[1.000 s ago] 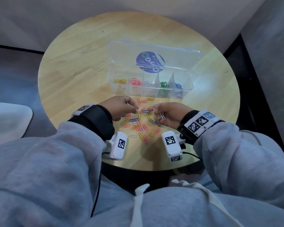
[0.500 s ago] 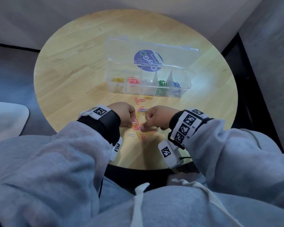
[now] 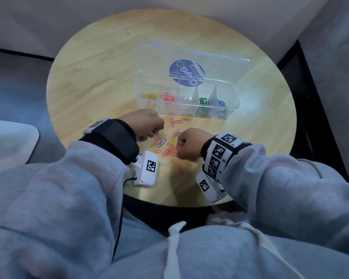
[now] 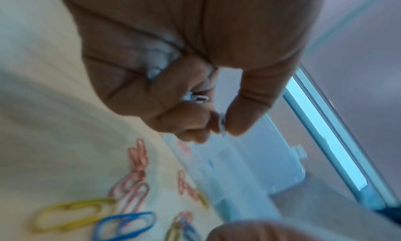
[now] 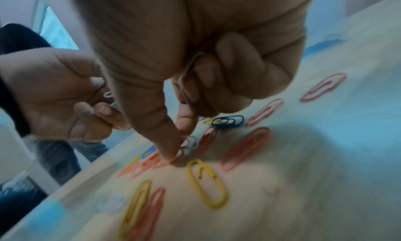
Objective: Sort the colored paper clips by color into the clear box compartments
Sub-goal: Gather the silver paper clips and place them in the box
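Observation:
Loose paper clips (image 3: 165,147) in pink, yellow, blue and white lie scattered on the round wooden table (image 3: 93,81). Behind them stands the clear box (image 3: 233,106) with its lid open, holding sorted yellow, pink, white, green and blue clips. My left hand (image 3: 156,132) hovers at the pile's left edge; in the left wrist view it (image 4: 223,128) pinches a white clip between thumb and forefinger, with more white clips (image 4: 195,98) in the palm. My right hand (image 5: 182,148) is palm down on the pile, thumb and forefinger pinching a white clip (image 5: 190,144) on the table, other fingers curled over more clips.
Two white camera units hang from my wrists near the table's front edge, the left one (image 3: 147,168) lying on the wood. My grey sleeves and lap fill the foreground. A pale seat (image 3: 8,143) stands at the far left. Bare wood surrounds the box.
My right hand has turned from palm up to palm down onto the pile. My left hand has lifted slightly away from the pile, toward the box.

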`<state>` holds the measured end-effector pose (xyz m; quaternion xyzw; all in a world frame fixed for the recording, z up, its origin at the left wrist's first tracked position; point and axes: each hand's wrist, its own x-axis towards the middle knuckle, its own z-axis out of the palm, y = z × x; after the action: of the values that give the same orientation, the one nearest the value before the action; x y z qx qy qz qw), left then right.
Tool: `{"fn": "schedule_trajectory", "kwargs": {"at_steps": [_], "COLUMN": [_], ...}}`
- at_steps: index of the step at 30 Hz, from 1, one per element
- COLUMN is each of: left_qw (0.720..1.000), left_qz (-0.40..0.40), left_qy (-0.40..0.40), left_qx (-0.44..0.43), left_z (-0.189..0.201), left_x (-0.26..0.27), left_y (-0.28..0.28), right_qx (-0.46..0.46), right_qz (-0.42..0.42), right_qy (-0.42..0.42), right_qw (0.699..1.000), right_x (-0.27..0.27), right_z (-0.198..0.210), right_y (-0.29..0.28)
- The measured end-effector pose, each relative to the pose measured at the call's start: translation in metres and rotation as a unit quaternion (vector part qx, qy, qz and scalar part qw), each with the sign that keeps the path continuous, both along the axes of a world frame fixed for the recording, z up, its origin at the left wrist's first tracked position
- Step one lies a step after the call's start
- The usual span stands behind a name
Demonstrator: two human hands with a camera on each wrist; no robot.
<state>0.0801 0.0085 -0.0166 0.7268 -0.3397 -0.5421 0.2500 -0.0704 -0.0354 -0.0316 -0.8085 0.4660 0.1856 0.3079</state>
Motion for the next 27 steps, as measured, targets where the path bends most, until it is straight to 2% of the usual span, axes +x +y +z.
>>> {"fn": "schedule_trajectory", "kwargs": {"at_steps": [3,5,7,9,12,15,19,23,27], "left_qw": [0.991,0.979,0.966,0.956,0.955,0.958,0.959,0.959,0.964], "left_qz": [0.104,0.155,0.192,0.214,0.225,0.224,0.219,0.215,0.203], "left_qy": [0.085,0.131,0.169,0.192,0.185,0.171,0.175,0.183,0.167], "left_qx": [-0.021,-0.033,-0.043,-0.051,-0.059,-0.052,-0.040,-0.034,-0.026], "left_z": [0.007,0.009,0.011,0.012,0.013,0.012,0.011,0.010,0.009], "left_x": [0.005,0.010,0.016,0.020,0.021,0.021,0.023,0.026,0.027], "left_y": [0.001,0.002,0.003,0.004,0.005,0.006,0.008,0.009,0.010], "right_qx": [0.107,0.194,0.261,0.304,0.325,0.317,0.302,0.185,0.102], "right_qz": [-0.103,-0.193,-0.273,-0.299,-0.294,-0.278,-0.181,-0.023,0.063], "right_qy": [-0.051,-0.109,-0.173,-0.215,-0.244,-0.243,-0.207,-0.112,-0.044], "right_qw": [0.988,0.956,0.909,0.879,0.865,0.874,0.913,0.976,0.992], "right_x": [-0.004,-0.007,-0.010,-0.012,-0.012,-0.010,-0.005,0.006,0.013], "right_z": [0.003,0.004,0.004,0.003,0.004,0.003,0.004,0.009,0.007], "right_y": [-0.008,-0.013,-0.017,-0.018,-0.017,-0.016,-0.011,-0.003,0.001]}}
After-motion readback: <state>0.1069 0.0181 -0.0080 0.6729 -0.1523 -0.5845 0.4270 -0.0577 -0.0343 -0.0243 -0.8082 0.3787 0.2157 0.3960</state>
